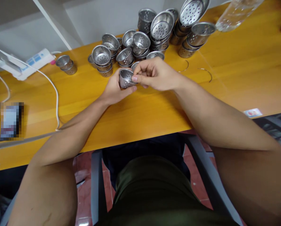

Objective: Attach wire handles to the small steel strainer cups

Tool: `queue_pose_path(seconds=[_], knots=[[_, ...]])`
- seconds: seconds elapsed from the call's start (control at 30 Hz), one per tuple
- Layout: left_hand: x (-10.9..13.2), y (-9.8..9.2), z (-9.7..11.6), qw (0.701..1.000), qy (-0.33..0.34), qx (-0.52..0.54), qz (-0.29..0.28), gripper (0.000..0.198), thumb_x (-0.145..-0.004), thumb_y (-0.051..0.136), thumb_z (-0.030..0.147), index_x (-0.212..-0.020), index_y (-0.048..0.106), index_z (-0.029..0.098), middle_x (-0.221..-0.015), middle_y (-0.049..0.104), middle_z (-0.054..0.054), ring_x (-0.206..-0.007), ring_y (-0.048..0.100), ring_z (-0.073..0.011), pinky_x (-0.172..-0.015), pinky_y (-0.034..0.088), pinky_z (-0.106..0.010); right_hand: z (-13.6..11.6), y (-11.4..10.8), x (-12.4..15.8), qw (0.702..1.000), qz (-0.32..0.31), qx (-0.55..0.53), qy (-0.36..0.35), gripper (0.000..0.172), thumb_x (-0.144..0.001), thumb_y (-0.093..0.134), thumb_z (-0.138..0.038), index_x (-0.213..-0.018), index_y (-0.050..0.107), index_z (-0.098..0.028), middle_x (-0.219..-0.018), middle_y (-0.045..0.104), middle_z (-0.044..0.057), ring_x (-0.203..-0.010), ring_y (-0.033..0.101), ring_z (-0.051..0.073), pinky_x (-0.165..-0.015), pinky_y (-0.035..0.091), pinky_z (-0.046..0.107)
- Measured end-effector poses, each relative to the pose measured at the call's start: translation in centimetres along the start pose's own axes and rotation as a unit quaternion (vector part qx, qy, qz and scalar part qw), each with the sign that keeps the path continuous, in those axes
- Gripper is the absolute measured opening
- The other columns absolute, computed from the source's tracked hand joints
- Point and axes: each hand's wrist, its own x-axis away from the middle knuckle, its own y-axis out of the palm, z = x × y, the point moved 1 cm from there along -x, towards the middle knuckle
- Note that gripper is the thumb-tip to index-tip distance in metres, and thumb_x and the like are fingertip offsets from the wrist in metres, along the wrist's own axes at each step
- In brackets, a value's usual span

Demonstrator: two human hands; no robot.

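My left hand (pixel 113 90) is wrapped round a small perforated metal cup (pixel 124 79), its mouth tilted toward me, just above the table. At the cup's right rim my right hand (pixel 155 74) is closed in a pinch, thumb against fingers. What those fingertips hold is too small to make out; a thin line, perhaps wire, shows inside the cup. To the right of my right hand, two thin curved wires (pixel 210 76) lie on the table. Behind both hands stand stacks of similar perforated cups (pixel 101 56).
Taller stacks of larger perforated cups (pixel 162 28) stand at the back, beside a clear plastic bottle (pixel 236 15). Two nested cups (pixel 66 64) sit apart at left. A power strip (pixel 35 64), white cable (pixel 56 94) and blurred phone-like object (pixel 10 121) occupy the table's (pixel 131 125) left side.
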Motion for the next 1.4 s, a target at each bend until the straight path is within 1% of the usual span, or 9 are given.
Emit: queue_pose_path(seconds=[0.2,0.5,0.7,0.83,0.93,1.03,1.2,1.3,1.4], knots=[[-0.2,0.0,0.5,1.0,-0.018,-0.007,0.004,0.089,-0.097,0.11,0.081,-0.162,0.076,0.029,-0.153,0.086,-0.013,-0.144,0.087,-0.0383,-0.139,0.07,-0.063,0.0,0.1,0.0,1.0,0.004,0.009,-0.002,0.078,-0.092,0.11,-0.097,-0.1,0.076,-0.028,-0.078,0.072,-0.001,-0.063,0.058,0.018,-0.055,0.042,0.032],[-0.2,0.1,0.4,0.999,-0.028,0.02,0.005,0.093,-0.095,0.112,0.082,-0.162,0.074,0.03,-0.153,0.083,-0.012,-0.152,0.083,-0.041,-0.143,0.065,-0.066,-0.4,0.2,0.0,1.0,0.003,0.01,-0.013,0.077,-0.095,0.108,-0.098,-0.097,0.076,-0.029,-0.076,0.07,-0.001,-0.063,0.056,0.018,-0.054,0.041,0.033],[-0.2,0.0,0.3,1.0,-0.012,0.019,-0.003,0.084,-0.096,0.111,0.066,-0.163,0.076,0.03,-0.153,0.085,-0.012,-0.14,0.087,-0.0368,-0.131,0.073,-0.06,-0.2,0.2,0.0,1.0,0.014,0.012,-0.01,0.077,-0.092,0.11,-0.098,-0.097,0.077,-0.029,-0.08,0.071,0.0,-0.067,0.056,0.019,-0.055,0.043,0.034],[-0.2,-0.1,0.6,1.0,-0.018,0.02,-0.005,0.081,-0.098,0.11,0.062,-0.163,0.075,0.03,-0.153,0.085,-0.012,-0.141,0.086,-0.0363,-0.132,0.073,-0.06,-0.3,0.2,0.0,1.0,0.008,0.012,-0.014,0.074,-0.094,0.111,-0.095,-0.098,0.076,-0.029,-0.079,0.069,0.0,-0.069,0.057,0.021,-0.057,0.044,0.034],[-0.1,-0.1,0.6,1.0,-0.013,0.015,-0.006,0.081,-0.1,0.107,0.067,-0.164,0.074,0.03,-0.153,0.085,-0.012,-0.14,0.086,-0.0357,-0.132,0.072,-0.059,-0.3,0.2,-0.1,0.999,0.004,0.02,-0.027,0.074,-0.097,0.108,-0.095,-0.099,0.077,-0.028,-0.082,0.07,0.001,-0.074,0.059,0.021,-0.061,0.048,0.034],[0.0,0.1,0.0,1.0,0.001,-0.002,-0.001,0.09,-0.102,0.104,0.082,-0.168,0.07,0.032,-0.154,0.082,-0.012,-0.146,0.084,-0.0383,-0.139,0.068,-0.062,0.2,0.1,0.0,0.999,0.0,0.032,-0.037,0.074,-0.099,0.104,-0.098,-0.104,0.078,-0.028,-0.089,0.073,0.003,-0.081,0.066,0.023,-0.069,0.057,0.035],[-0.1,0.1,-1.4,1.0,0.005,-0.024,0.019,0.103,-0.103,0.089,0.106,-0.174,0.062,0.036,-0.158,0.078,-0.012,-0.154,0.082,-0.0407,-0.14,0.066,-0.063,1.1,-0.5,0.4,0.991,0.062,0.109,-0.041,0.07,-0.107,0.098,-0.095,-0.129,0.081,-0.032,-0.098,0.072,0.001,-0.087,0.069,0.025,-0.082,0.066,0.04],[-0.3,-0.4,-2.1,0.999,-0.013,-0.01,0.049,0.105,-0.102,0.084,0.11,-0.174,0.058,0.038,-0.16,0.079,-0.013,-0.15,0.084,-0.0393,-0.136,0.07,-0.061,1.0,-0.6,0.7,0.978,0.081,0.19,-0.043,0.058,-0.119,0.086,-0.087,-0.133,0.082,-0.03,-0.109,0.076,0.006,-0.098,0.073,0.029,-0.091,0.069,0.044],[-0.4,-0.8,-2.4,0.998,-0.014,-0.021,0.066,0.11,-0.099,0.085,0.113,-0.175,0.058,0.037,-0.159,0.08,-0.013,-0.152,0.083,-0.0403,-0.137,0.069,-0.062,0.8,-0.6,0.9,0.961,0.058,0.265,-0.05,0.044,-0.126,0.079,-0.07,-0.141,0.084,-0.03,-0.122,0.078,0.01,-0.111,0.075,0.032,-0.099,0.068,0.045]])
